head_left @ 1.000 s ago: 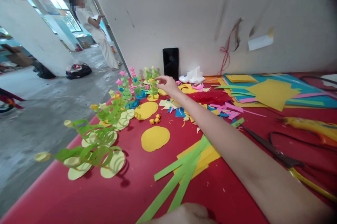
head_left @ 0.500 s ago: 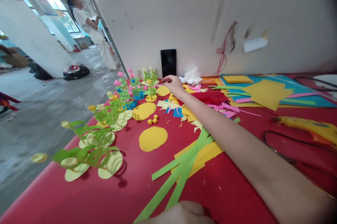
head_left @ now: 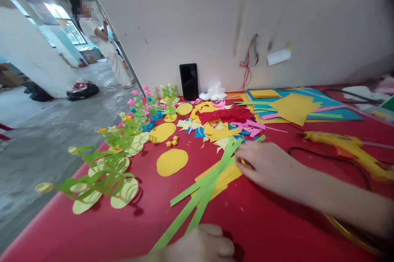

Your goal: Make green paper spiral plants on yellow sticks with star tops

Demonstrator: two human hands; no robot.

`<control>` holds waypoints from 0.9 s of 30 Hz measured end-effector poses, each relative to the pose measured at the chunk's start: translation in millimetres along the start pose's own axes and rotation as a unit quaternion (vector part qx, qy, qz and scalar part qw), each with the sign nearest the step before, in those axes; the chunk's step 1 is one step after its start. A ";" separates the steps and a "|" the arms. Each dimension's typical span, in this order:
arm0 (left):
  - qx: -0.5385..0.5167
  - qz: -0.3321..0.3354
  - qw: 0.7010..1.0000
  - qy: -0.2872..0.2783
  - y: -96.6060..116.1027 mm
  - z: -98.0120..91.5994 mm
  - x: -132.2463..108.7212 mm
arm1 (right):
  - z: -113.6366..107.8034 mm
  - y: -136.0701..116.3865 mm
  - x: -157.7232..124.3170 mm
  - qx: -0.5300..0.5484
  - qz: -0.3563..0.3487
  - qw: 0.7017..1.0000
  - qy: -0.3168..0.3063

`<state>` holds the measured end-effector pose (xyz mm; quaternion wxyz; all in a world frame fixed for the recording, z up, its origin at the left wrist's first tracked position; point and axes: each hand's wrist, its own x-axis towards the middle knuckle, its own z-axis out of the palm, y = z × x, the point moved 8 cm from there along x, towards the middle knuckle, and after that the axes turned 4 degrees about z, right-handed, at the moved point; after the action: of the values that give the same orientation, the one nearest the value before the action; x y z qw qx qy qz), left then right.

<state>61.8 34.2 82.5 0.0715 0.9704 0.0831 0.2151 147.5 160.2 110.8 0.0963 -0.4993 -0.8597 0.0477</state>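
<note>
My left hand (head_left: 201,243) is at the bottom edge with its fingers curled down, beside the lower ends of long green paper strips (head_left: 197,200). What it holds, if anything, is hidden. My right hand (head_left: 261,165) is over the right end of yellow paper sheets (head_left: 227,178), its fingers bent and pressed together, a little blurred. A bit of yellow shows between its fingers, but I cannot tell whether it is held. The strips lie across the yellow sheets. Left of them are a yellow scalloped paper disc (head_left: 172,162) and several small yellow paper stars (head_left: 172,141).
Curled green paper plants (head_left: 115,171) on round bases line the left table edge. Paper scraps (head_left: 221,120) lie mid-table before a propped black phone (head_left: 189,81). A yellow glue gun (head_left: 341,143) with its cable lies right. A person (head_left: 98,40) stands in the background.
My right hand has come back from beside the phone, moving right and nearer to me, down to the yellow sheets. My left hand has stayed near the green strips. The view has shifted slightly.
</note>
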 end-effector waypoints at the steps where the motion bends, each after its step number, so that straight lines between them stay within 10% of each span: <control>1: -0.012 0.007 1.000 0.003 1.7 0.0 0.0 | 5.4 -0.8 -20.2 -0.003 -0.011 1.000 0.001; 7: 0.036 -0.017 0.999 -0.035 5.3 -7.3 7.4 | 3.3 -9.8 -88.2 -0.080 -0.068 0.974 0.199; 10: 0.093 -0.075 0.993 -0.010 -8.2 -30.2 14.3 | 6.4 -9.1 -90.3 -0.079 -0.059 0.976 0.196; 16: 0.106 -0.355 0.918 -0.139 -77.5 -42.2 -4.3 | 7.7 -5.5 -86.7 -0.054 -0.054 0.981 0.180; 27: 0.107 -0.383 0.901 -0.174 -79.6 -26.9 -12.5 | 21.1 -15.4 -64.3 -0.044 -0.106 0.987 0.112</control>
<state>28.7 112.3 87.7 0.0575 0.8872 0.4575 -0.0118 161.0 97.1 85.3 0.1745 -0.4116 -0.8927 -0.0571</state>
